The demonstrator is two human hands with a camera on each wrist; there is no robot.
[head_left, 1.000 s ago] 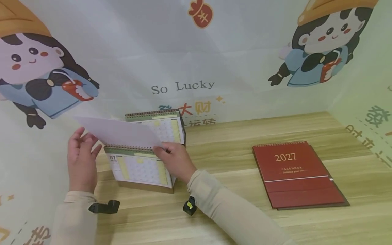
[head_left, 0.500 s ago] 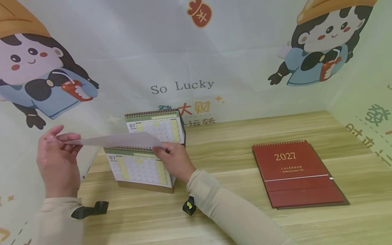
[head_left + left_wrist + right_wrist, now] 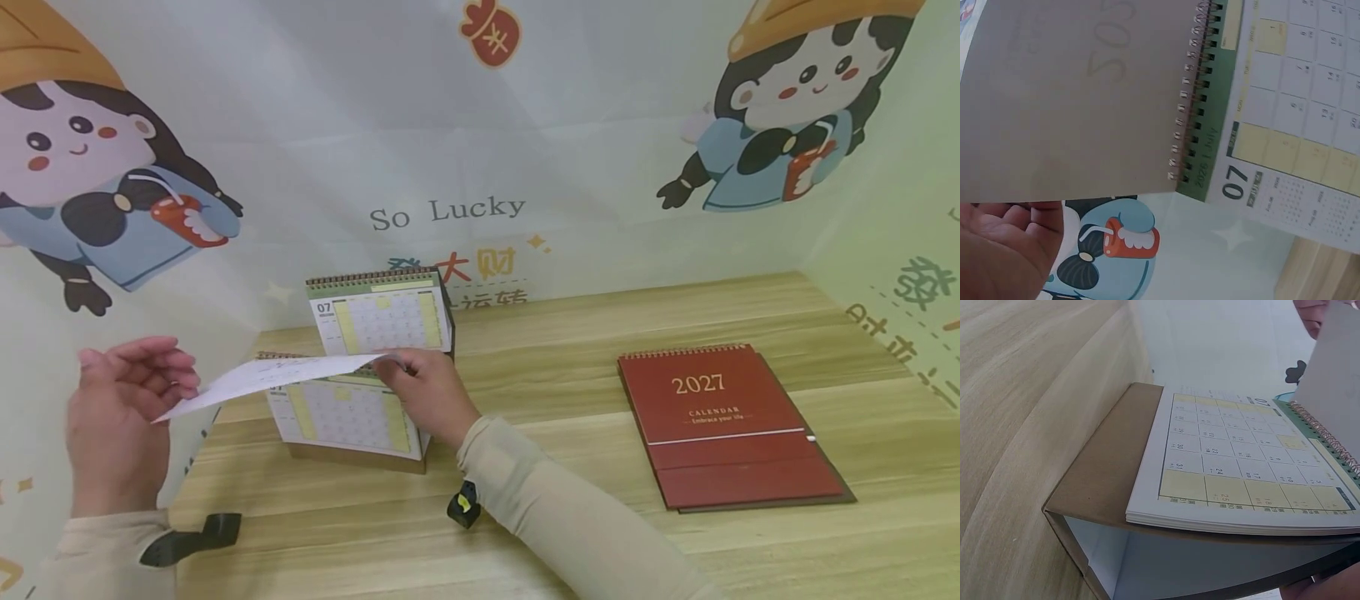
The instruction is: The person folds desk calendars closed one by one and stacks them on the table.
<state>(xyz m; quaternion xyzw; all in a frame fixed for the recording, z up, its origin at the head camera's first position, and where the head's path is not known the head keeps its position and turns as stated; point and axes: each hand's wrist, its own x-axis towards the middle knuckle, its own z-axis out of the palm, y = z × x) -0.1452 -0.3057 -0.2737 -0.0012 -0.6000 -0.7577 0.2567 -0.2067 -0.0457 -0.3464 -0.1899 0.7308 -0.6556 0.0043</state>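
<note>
A spiral-bound desk calendar [image 3: 348, 421] with a July page stands upright on its brown board base [image 3: 1110, 459]. From its coil a white sheet [image 3: 281, 377] rises and slopes down to the left, hiding part of the calendar's top. My right hand [image 3: 433, 396] grips the calendar's upper right corner by the coil, thumb in front. My left hand [image 3: 123, 425] is beside the sheet's free left end, fingers loosely bent. In the left wrist view its fingers [image 3: 1016, 225] lie at the sheet's edge, partly behind it; whether they touch it I cannot tell.
Close behind stands a second desk calendar [image 3: 378, 312], also at July. To the right a red 2027 calendar [image 3: 727, 425] lies on the wooden table [image 3: 555, 492]. A printed backdrop [image 3: 600, 167] closes off the back and both sides.
The sheet has swung down to the left, its upper face now showing. My left hand has moved left and down with its free end, fingers loosening. My right hand has stayed put.
</note>
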